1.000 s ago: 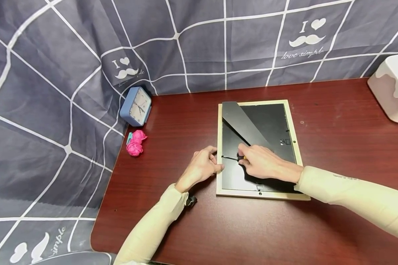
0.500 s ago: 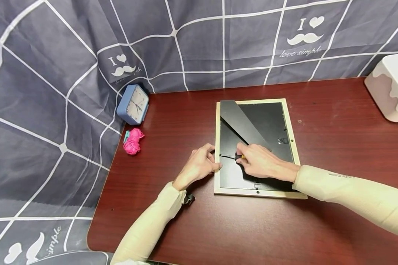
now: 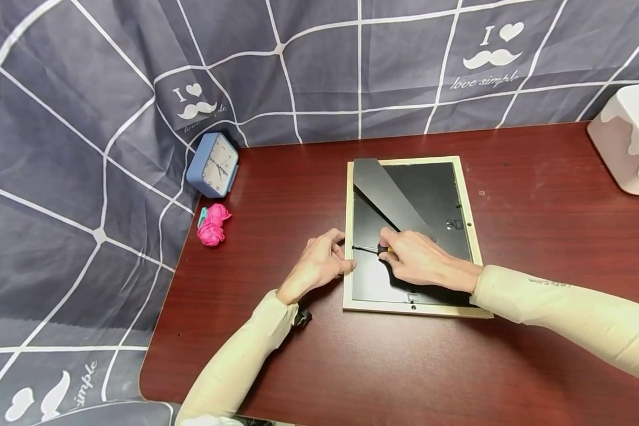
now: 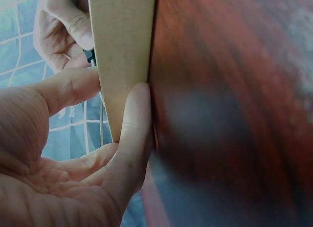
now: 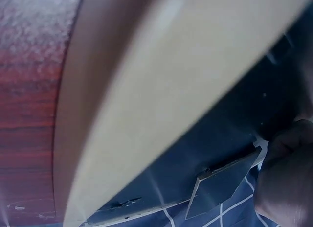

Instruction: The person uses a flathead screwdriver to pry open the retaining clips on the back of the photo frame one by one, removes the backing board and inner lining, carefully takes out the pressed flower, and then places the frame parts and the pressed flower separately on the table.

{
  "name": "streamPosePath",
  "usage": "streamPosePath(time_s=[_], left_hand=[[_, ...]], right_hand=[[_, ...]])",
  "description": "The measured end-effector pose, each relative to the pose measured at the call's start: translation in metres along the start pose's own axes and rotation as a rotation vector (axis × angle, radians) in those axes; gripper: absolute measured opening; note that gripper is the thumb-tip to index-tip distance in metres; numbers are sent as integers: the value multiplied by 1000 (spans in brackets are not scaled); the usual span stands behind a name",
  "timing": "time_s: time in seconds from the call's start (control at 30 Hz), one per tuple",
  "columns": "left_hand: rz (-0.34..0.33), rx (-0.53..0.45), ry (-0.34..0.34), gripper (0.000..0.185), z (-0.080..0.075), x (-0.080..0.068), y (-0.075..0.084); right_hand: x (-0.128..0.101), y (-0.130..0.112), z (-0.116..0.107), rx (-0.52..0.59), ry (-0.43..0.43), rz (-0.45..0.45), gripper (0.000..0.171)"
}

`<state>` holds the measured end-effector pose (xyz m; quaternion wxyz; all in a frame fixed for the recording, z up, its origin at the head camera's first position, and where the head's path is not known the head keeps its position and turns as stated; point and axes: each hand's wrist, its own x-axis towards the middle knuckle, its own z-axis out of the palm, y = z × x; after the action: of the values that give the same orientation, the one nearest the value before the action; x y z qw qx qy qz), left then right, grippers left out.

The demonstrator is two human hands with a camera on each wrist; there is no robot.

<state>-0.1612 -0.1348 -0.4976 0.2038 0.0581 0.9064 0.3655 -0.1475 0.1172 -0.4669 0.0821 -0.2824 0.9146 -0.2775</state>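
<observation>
A picture frame (image 3: pixel 348 284) with a pale wooden border lies face down, its black backing (image 3: pixel 375 275) showing. My left hand (image 3: pixel 319 260) holds the frame's left edge, thumb on the top face and fingers along the outer side, as the left wrist view shows. In my right hand (image 3: pixel 418 257) is a screwdriver (image 3: pixel 368 249) with a black and yellow handle, mostly hidden by the fingers. Its thin shaft points left, the tip right at the border's inner edge. A dark easel stand (image 3: pixel 389 192) slants across the backing and runs behind the right hand.
A blue alarm clock (image 3: pixel 213 165) and pink yarn (image 3: pixel 213 225) with a teal clip sit at the table's left side. At the far right stands a white and pinkish box (image 3: pixel 631 139). A grey checked cloth (image 3: pixel 325 71) hangs behind the red-brown table (image 3: pixel 404 367).
The head view has shifted slightly, moving the whole scene a little up and left. Both hands, the screwdriver and the frame keep their places relative to each other.
</observation>
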Motion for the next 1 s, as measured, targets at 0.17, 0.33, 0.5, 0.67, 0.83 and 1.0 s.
streamPosePath(time_s=[0.17,0.33,0.5,0.67,0.83,1.0], left_hand=[[13,-6,5,64,-7,-10,12],[30,-4,13,64,-6,-10,12],[37,-13,11,62,-8,-14,17],[25,-48,-4,61,-15,-23,30],[37,-24,8,61,-7,-12,13],[42,-26,13,60,-7,-11,11]], right_hand=[[2,-2,0,-15,-1,-10,9],[0,-2,1,-17,16,-9,8],[-2,-2,0,-19,22,0,9],[-1,-2,3,-15,23,9,9],[-1,-1,3,-11,25,7,8],[-1,-2,3,-9,27,1,8]])
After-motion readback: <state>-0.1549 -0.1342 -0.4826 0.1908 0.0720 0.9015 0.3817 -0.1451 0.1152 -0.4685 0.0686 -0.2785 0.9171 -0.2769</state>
